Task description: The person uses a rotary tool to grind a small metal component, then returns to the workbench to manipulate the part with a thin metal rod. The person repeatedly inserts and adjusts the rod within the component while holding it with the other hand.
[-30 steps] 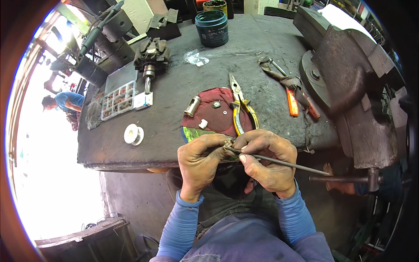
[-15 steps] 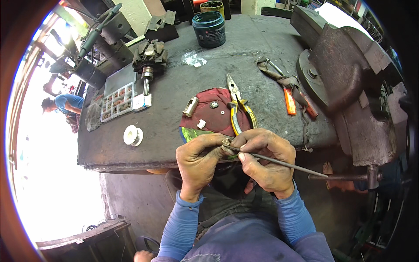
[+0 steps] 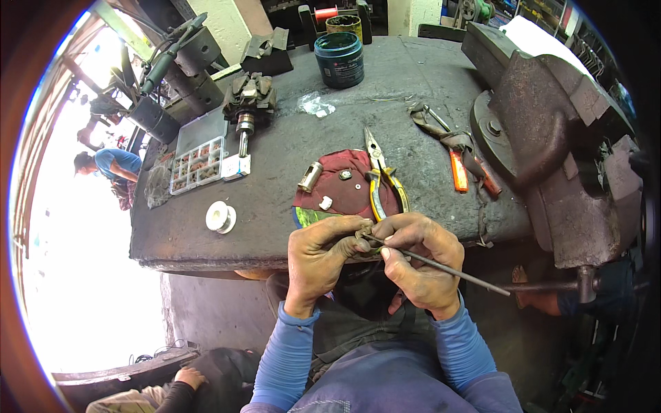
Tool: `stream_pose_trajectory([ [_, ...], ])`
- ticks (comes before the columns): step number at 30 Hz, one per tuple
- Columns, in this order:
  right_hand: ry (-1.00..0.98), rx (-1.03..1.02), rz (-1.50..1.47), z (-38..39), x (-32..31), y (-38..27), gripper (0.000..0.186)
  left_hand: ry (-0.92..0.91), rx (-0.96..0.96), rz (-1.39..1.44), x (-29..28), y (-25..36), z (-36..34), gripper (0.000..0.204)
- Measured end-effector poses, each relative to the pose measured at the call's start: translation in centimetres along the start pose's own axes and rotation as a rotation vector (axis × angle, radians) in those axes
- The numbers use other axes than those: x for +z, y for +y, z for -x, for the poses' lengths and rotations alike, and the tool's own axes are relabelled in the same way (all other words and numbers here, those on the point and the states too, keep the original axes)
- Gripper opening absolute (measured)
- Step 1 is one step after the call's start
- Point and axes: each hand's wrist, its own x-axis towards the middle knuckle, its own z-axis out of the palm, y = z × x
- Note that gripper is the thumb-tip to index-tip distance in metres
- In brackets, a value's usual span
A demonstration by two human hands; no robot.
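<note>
Small metal part (image 3: pixel 365 233) sits just on the near side of the red cloth (image 3: pixel 344 195), pinched between the thumb and fingers of the left hand (image 3: pixel 319 256); that grip is closed on it, and the fingers hide much of its shape. The right hand (image 3: pixel 432 258), nearer the person than the cloth and to its right, has its grip closed around a thin dark rod (image 3: pixel 458 272). One end of the rod reaches the metal part, though whether they touch I cannot tell; the other end points away to the right.

The cloth lies on the dark worktop (image 3: pixel 275 162). On it are a metal cylinder (image 3: pixel 310 177) at the left edge, a white piece (image 3: pixel 326 203), a small round fitting (image 3: pixel 345 175) and a tiny ring (image 3: pixel 358 186). Pliers (image 3: pixel 376 187) with yellow-and-grey handles lie over its right side, nose pointing beyond it. Left of the cloth stands a white spool (image 3: pixel 217 217), with a compartment box (image 3: pixel 198 164) farther left and back. Well beyond the cloth is a dark jar (image 3: pixel 339 62); far to its right is a heavy vise (image 3: pixel 551 131).
</note>
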Motion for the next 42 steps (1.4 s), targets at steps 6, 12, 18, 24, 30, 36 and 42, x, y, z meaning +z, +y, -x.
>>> stream_pose_trajectory([
  [6,0.018,-0.07,0.031,0.3,0.3,0.2,0.019,0.029,-0.045,0.088,0.4,-0.4,0.2,0.02],
  [12,0.036,-0.093,0.052,0.3,0.5,0.3,0.019,0.038,0.048,0.162,0.6,-0.3,-0.2,0.027],
  [18,0.032,-0.082,0.062,0.3,0.5,0.2,0.019,0.064,-0.102,0.179,0.6,0.1,-0.1,0.027],
  [24,0.02,-0.012,0.009,0.6,0.4,-0.3,0.015,0.043,-0.001,0.15,0.5,-0.1,-0.3,0.019],
  [30,0.026,0.019,-0.026,0.9,0.5,-0.3,0.015,0.033,0.049,0.137,0.4,-0.5,-0.3,0.019],
  [36,0.03,-0.046,0.078,0.5,0.4,-0.3,0.019,0.022,0.097,0.065,0.2,-0.6,-0.3,0.019],
  [42,-0.018,0.023,0.16,0.4,0.1,-0.7,0.016,0.043,0.08,0.008,0.3,-0.6,-0.2,0.018],
])
